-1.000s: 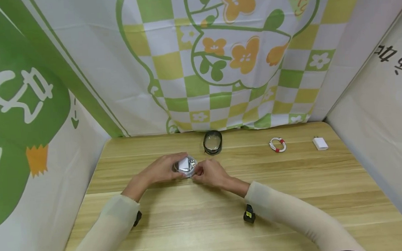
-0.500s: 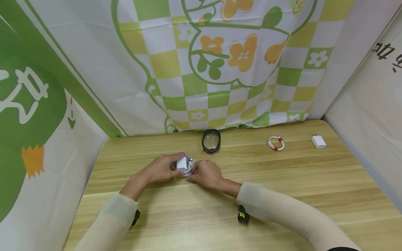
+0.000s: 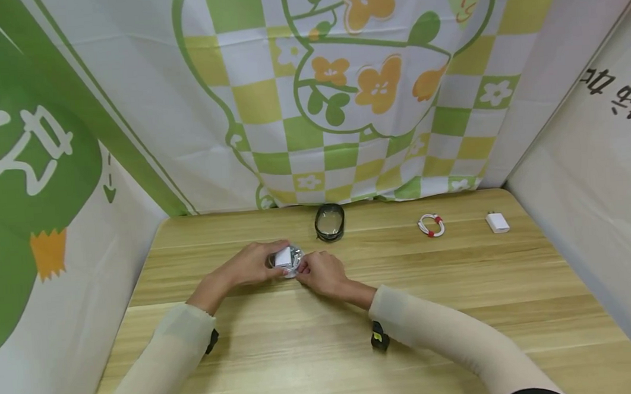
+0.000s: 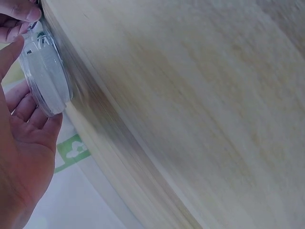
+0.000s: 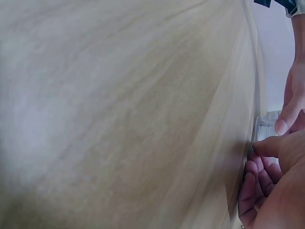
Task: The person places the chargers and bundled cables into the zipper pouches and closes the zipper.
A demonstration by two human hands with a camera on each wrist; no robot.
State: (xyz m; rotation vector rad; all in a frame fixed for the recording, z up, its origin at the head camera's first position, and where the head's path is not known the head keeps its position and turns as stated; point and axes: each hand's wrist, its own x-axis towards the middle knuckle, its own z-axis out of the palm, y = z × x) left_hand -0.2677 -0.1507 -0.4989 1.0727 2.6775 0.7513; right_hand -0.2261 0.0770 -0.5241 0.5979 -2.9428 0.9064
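A clear round plastic case with a white charger block and what looks like a pale cable inside is held between both hands. My left hand grips the case from the left, thumb and fingers around its rim. At the opposite edge, my right hand pinches with thumb and forefinger, the other fingers curled under. In the right wrist view, the right thumb presses at the rim close to the tabletop; exactly what it pinches there I cannot tell.
A coiled black cable lies behind the hands at the table's back edge. Further right are a white cable coil with red ties and a white plug adapter. A patterned curtain hangs directly behind the wooden table.
My right hand has shifted slightly left along the case's near rim, its fingers still working there. The left hand keeps its grip. The head view has drifted a little.
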